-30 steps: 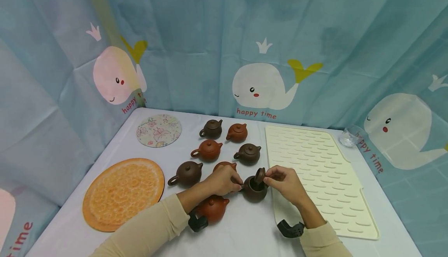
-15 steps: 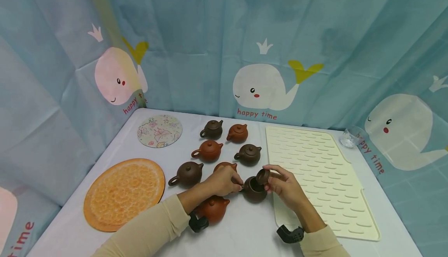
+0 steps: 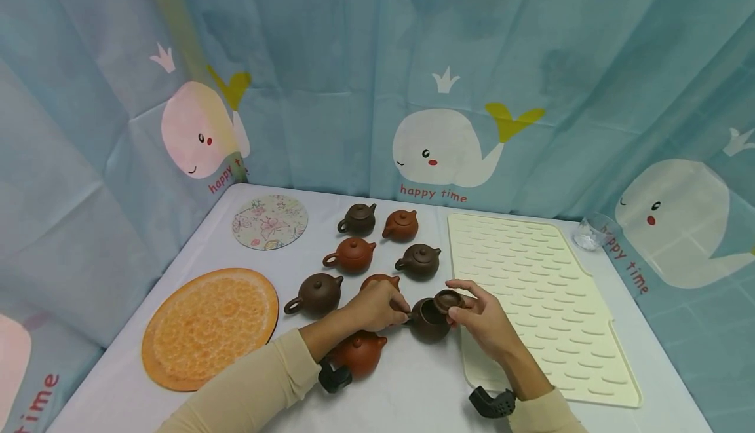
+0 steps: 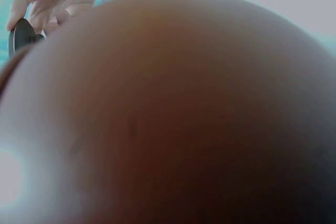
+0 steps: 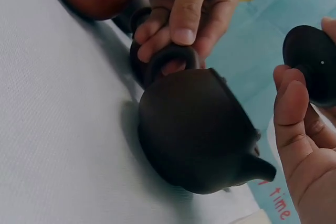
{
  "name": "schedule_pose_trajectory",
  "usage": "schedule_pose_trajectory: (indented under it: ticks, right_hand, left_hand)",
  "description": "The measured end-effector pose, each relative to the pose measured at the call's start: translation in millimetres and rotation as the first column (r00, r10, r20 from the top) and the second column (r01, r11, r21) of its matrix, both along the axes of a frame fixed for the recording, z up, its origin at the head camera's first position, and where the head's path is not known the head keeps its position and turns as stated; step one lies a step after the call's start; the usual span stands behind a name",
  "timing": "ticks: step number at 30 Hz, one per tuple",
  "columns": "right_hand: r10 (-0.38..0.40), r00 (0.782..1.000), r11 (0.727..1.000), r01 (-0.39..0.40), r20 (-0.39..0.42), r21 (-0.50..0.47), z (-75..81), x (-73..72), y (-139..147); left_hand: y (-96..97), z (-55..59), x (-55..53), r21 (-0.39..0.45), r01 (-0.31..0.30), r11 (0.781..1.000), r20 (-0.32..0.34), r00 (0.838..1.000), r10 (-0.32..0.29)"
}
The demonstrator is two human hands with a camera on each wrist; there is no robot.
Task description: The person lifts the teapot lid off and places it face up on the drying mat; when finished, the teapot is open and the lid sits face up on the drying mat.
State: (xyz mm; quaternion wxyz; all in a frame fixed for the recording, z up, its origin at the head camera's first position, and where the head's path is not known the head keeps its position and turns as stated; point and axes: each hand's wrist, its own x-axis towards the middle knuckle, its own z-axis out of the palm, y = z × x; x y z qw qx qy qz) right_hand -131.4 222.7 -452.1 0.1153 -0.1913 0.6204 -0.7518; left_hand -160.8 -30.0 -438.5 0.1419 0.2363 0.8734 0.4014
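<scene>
A dark brown teapot [image 3: 428, 328] stands uncovered on the white cloth, its opening facing up. My left hand [image 3: 375, 306] grips its loop handle, thumb on top, as the right wrist view shows. My right hand [image 3: 485, 320] pinches the teapot's round lid [image 3: 448, 299] by thumb and fingers, just above the opening's right side. The lid is tipped so its hollow underside shows in the head view. A red-brown teapot [image 3: 358, 353] sits below my left forearm; a blurred brown curve [image 4: 178, 108] fills most of the left wrist view.
Several other lidded teapots stand behind and to the left, such as a dark one [image 3: 419, 261] and a reddish one [image 3: 352, 255]. A cream ridged mat [image 3: 531, 302] lies right, with a clear cup [image 3: 588, 233] beyond. An orange round mat [image 3: 209, 328] and floral disc [image 3: 269, 222] lie left.
My right hand has turned the lid from near upright to flatter, underside showing, and shifted it slightly right. My left hand keeps its grip on the teapot's handle.
</scene>
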Motion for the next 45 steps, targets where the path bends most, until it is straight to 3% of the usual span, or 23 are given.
schedule_pose_trajectory:
  ticks: [5,16,21,29,36,45]
  right_hand:
    - [-0.025,0.998,0.996,0.030,-0.056,0.081,8.0,5.7,3]
    - [-0.091,0.988,0.994,0.098,-0.124,0.048,21.9,24.1,27]
    - [-0.131,0.973,0.987,0.147,-0.192,0.070,27.2,30.8,40]
    - [-0.215,0.949,0.960,0.249,-0.232,0.127,31.5,44.5,62]
    - [-0.273,0.922,0.946,0.310,-0.275,0.100,30.3,54.0,77]
    - [-0.389,0.885,0.898,0.426,-0.255,0.108,25.0,66.9,92]
  left_hand:
    - [0.1,-0.1,-0.2,0.002,0.000,1.000,-0.002,1.000,0.000]
    - [0.9,-2.5,-0.3,0.014,-0.005,1.000,0.019,1.000,0.005]
    - [0.8,-1.5,-0.4,0.012,0.001,1.000,0.007,1.000,-0.001]
    - [-0.1,-1.0,1.8,0.003,-0.002,1.000,0.019,1.000,0.002]
    - [0.0,-0.6,1.3,0.006,-0.004,1.000,0.018,1.000,0.004]
    - [-0.1,-0.3,1.1,-0.018,-0.014,1.000,0.018,1.000,0.014]
